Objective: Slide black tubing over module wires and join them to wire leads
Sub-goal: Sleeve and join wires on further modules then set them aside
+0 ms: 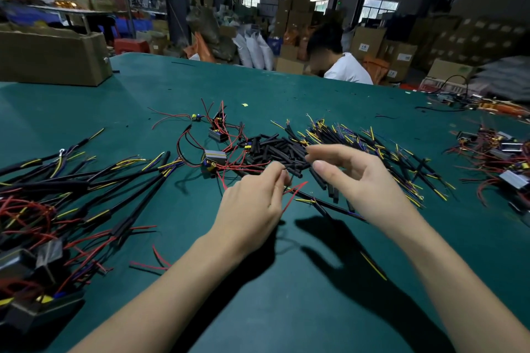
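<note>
My left hand [252,203] pinches thin red module wires [294,190] between thumb and fingertips, just in front of a pile of short black tubing pieces [275,149]. The wires trail back to a grey module [215,155] on the green table [286,281]. My right hand [352,178] hovers over the near edge of the tubing pile, its fingers loosely spread and its thumb and forefinger apart; it holds nothing that I can see. A heap of black wire leads with yellow and blue ends [372,149] lies behind my right hand. One lead [329,203] lies under it.
Finished assemblies with long black sleeves [94,192] fan out at the left. More grey modules with red wires [504,157] sit at the right edge, and two others [218,129] behind the pile. A cardboard box [51,57] stands at the far left; a person in white [341,66] sits across.
</note>
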The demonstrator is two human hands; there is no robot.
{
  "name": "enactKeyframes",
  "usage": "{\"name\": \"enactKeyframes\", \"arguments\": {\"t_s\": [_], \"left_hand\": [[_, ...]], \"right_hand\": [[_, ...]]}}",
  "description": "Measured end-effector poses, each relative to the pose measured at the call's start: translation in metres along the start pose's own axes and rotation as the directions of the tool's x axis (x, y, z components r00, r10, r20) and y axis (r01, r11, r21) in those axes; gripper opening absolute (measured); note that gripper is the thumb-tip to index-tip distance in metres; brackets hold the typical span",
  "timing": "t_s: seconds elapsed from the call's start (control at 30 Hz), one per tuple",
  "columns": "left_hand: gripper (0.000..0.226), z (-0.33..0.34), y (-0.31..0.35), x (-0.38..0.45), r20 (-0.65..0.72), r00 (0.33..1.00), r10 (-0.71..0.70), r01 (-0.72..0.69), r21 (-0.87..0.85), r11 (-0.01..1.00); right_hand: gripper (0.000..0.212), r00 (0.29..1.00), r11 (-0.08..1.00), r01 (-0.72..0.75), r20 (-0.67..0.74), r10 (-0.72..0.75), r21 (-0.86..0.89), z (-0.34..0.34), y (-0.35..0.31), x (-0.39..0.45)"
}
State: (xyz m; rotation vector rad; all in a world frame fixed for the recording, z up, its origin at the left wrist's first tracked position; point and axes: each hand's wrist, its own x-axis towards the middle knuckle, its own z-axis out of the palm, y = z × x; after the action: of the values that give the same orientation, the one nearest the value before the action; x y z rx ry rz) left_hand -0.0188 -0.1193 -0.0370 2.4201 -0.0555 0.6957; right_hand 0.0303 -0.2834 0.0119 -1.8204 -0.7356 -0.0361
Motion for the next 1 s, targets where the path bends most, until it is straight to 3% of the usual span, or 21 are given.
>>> {"name": "enactKeyframes", "arguments": {"t_s": [0.37, 0.5, 0.6, 0.77, 0.83, 1.0], "left_hand": [[0.019, -0.001, 0.001, -0.002, 0.093, 0.988, 0.126, -0.134, 0.078, 0.988], [0.027, 0.002, -0.002, -0.001, 0.11, 0.983, 0.148, -0.157, 0.083, 0.984], [0.034, 0.002, -0.003, 0.0, 0.099, 0.981, 0.165, -0.175, 0.093, 0.98], [0.022, 0.001, -0.004, -0.001, 0.104, 0.979, 0.177, -0.187, 0.093, 0.978], [0.016, 0.001, -0.003, 0.0, 0.063, 0.983, 0.171, -0.173, 0.032, 0.984], [0.013, 0.002, -0.005, 0.003, 0.039, 0.983, 0.178, -0.17, -0.15, 0.974]], "right_hand": [[0.009, 0.994, 0.991, -0.113, 0.021, 0.112, 0.079, 0.007, 0.007, -0.001], [0.016, 0.989, 0.98, -0.147, -0.017, 0.146, -0.135, 0.004, 0.013, 0.0], [0.024, 0.997, 0.928, -0.068, -0.05, 0.053, -0.367, 0.004, 0.015, -0.001], [0.022, 0.998, 0.828, -0.02, -0.056, -0.014, -0.56, 0.004, 0.017, -0.002], [0.02, 0.997, 0.852, 0.008, -0.061, -0.047, -0.524, 0.003, 0.016, -0.001], [0.016, 1.0, 0.973, 0.003, -0.011, -0.006, -0.23, 0.0, 0.016, -0.002]]}}
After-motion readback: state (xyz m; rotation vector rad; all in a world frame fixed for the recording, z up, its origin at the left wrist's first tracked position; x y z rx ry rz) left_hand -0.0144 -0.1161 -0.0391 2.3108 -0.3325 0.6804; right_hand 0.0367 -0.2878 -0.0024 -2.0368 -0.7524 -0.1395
